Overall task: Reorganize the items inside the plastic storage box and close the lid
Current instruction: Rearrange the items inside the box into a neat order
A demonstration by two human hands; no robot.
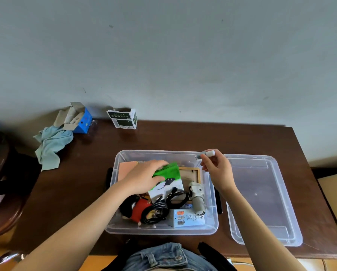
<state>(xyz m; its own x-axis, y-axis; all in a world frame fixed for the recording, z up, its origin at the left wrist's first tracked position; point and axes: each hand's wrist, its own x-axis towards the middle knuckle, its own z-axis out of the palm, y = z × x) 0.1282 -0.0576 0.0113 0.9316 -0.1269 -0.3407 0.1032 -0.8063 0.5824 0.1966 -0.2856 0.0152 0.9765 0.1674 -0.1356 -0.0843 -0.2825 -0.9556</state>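
Sitting near the table's front edge, the clear plastic storage box [161,192] has bare dark table [183,137] behind it and to its left, while its lid [261,198] lies flat just beside it on the right, close to the table's right edge. The box is open and crowded: a green-and-white carton [168,179], coiled black cable [163,206], a wooden frame [191,173]. The left hand [144,178] curls over the carton, gripping it inside the box. The right hand [217,167] pinches a small grey-white stick [205,154] above the box's far right corner.
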